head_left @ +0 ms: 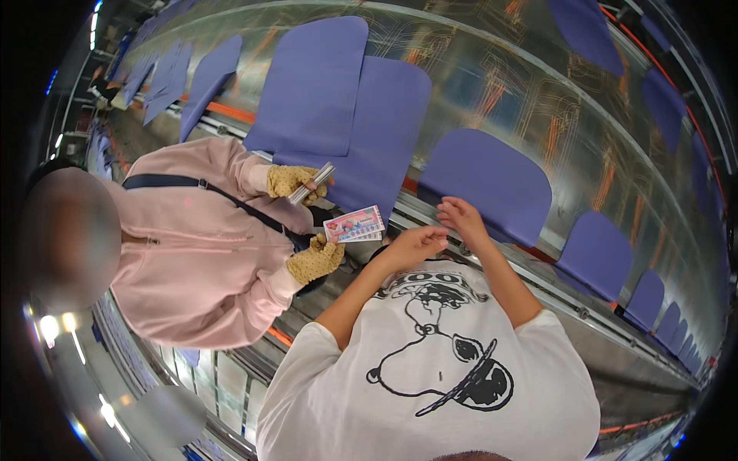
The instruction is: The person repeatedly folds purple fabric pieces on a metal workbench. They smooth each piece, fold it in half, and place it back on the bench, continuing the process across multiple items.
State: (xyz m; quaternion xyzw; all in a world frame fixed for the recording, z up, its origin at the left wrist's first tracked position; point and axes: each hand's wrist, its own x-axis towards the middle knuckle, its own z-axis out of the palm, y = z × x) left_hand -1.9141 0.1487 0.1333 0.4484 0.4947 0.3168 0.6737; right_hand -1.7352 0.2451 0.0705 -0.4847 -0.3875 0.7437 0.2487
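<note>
In the middle of the head view, my left hand point(420, 244) hovers with loosely bent fingers and nothing visible in it. Just to its right, my right hand point(462, 216) is raised with its fingers apart, also holding nothing. The two hands are close together above the metal rail, near the lower edge of a purple-blue panel point(492, 180). At my left, a co-worker's gloved hand point(317, 260) holds out a small fan of pink and white printed paper slips point(354, 225) close to my left hand. The co-worker's other gloved hand point(290, 182) grips a thin stack of slips point(311, 184).
A person in a pink jacket point(192, 238) stands close on my left with a dark strap across the body. Large overlapping purple-blue panels point(307, 92) rest along a clear sloped surface point(461, 69). A metal rail point(569, 300) runs in front, and more panels continue to the right.
</note>
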